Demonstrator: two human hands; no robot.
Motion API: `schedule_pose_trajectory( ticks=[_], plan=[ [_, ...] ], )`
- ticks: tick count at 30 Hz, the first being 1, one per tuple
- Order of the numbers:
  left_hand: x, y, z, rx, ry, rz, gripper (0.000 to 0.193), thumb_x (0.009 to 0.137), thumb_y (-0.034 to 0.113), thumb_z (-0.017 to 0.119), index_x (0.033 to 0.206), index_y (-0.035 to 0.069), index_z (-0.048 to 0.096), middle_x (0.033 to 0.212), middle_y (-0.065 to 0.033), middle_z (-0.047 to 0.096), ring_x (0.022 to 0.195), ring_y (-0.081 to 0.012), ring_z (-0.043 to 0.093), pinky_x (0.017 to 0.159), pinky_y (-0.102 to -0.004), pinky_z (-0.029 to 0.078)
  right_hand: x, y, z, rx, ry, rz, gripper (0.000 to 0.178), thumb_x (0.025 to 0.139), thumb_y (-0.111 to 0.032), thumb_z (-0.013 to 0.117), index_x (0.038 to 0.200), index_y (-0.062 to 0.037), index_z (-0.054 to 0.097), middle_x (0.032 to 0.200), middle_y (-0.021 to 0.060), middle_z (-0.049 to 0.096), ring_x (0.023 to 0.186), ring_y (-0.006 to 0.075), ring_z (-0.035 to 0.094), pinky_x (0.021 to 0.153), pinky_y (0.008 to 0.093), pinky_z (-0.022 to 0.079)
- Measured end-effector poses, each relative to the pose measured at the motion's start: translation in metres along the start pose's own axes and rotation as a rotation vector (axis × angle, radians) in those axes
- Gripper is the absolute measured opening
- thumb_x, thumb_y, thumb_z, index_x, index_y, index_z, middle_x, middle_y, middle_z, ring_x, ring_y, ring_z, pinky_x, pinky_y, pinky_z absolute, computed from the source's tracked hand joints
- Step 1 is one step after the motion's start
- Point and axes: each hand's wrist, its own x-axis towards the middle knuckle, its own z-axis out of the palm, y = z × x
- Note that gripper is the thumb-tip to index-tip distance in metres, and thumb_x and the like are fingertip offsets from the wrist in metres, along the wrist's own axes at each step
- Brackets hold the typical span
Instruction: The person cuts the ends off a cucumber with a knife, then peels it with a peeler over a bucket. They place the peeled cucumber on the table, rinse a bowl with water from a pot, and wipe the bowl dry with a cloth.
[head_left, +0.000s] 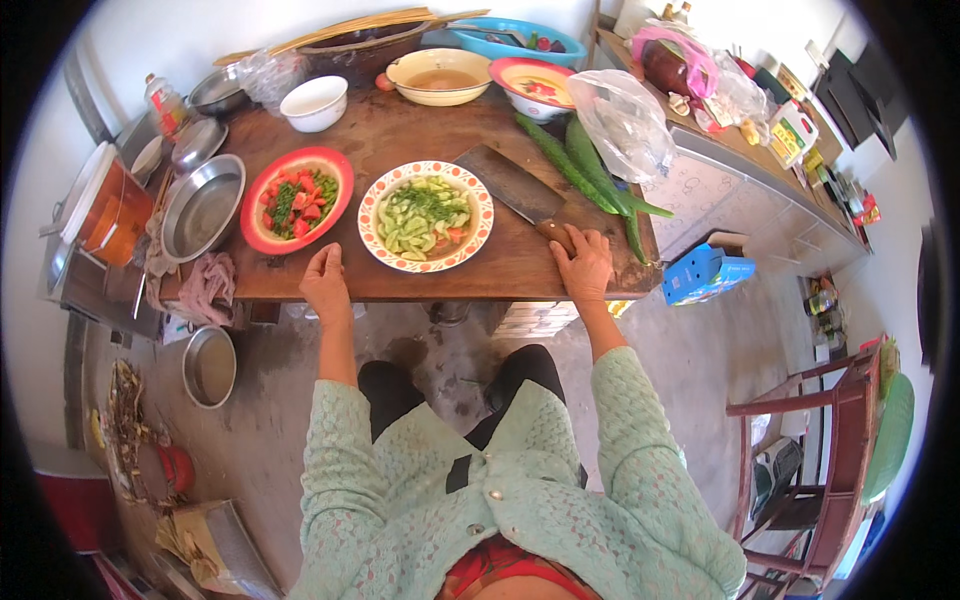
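1. Step in hand, my read: handling the cleaver [515,186]. It lies flat on the worktop [384,134], btwn the dotted-rim bowl [426,256] of chopped green veg & the cucumbers [575,165]; blade points away, handle twd the near R side.
2. To do it well: wrap the whole handle before any lift, fingers off the edge. Blade sits right by the bowl rim, so draw it back twd the body first, no sideways swing, else it may knock the bowl.
3. Cucumbers look long & smooth, prob roll easily; steady w/ the L, fingertips tucked.
4. R hand [583,262]: palm down, fingers bent & a bit spread, at the handle's near end, apparently touching. Can't tell if it's gripping.
5. L hand [326,280]: fingers curled in nr thumb, at worktop's front edge, just below the red-rimmed bowl [262,240]. Nothing visible in it; can't tell if fully closed.
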Motion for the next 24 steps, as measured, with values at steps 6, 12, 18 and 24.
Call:
schedule_pose_trajectory(
  ticks=[6,12,18,24],
  plan=[
    [-0.007,-0.018,0.019,0.31,0.102,0.379,0.024,0.084,0.022,0.064,0.09,-0.001,0.065,0.071,0.0027,0.058,0.061,-0.0065,0.049,0.056,-0.023,0.043,0.001,0.003,-0.007,0.008,0.033,-0.011,0.034,0.07,-0.032,0.068,0.1,-0.015,0.065,0.088,0.0051,0.055,0.088,0.0264,0.052,0.075,0.0393,0.042],
    [-0.003,-0.025,0.019,0.456,0.123,0.486,0.022,0.084,0.021,0.064,0.09,0.0,0.065,0.073,-0.0001,0.061,0.063,-0.0078,0.052,0.06,-0.024,0.045,0.001,-0.001,-0.01,0.034,0.028,0.019,0.035,0.069,-0.031,0.069,0.099,-0.0145,0.065,0.088,0.0048,0.055,0.089,0.0255,0.052,0.076,0.039,0.041],
    [-0.002,-0.025,0.018,0.486,0.119,0.517,0.021,0.084,0.02,0.063,0.09,0.0,0.065,0.075,-0.0024,0.061,0.065,-0.0094,0.053,0.061,-0.025,0.045,0.002,0.001,-0.005,0.039,0.037,0.022,0.035,0.069,-0.031,0.069,0.1,-0.0152,0.065,0.09,0.0045,0.054,0.09,0.0258,0.052,0.077,0.0394,0.042],
    [-0.009,-0.018,0.022,0.629,0.184,0.541,0.017,0.083,0.02,0.063,0.088,0.003,0.065,0.079,-0.0062,0.063,0.068,-0.0161,0.059,0.062,-0.0292,0.047,0.001,-0.001,-0.007,0.045,0.02,0.025,0.035,0.07,-0.031,0.069,0.101,-0.0153,0.065,0.091,0.0049,0.055,0.09,0.0261,0.051,0.077,0.0396,0.042]
  ],
)
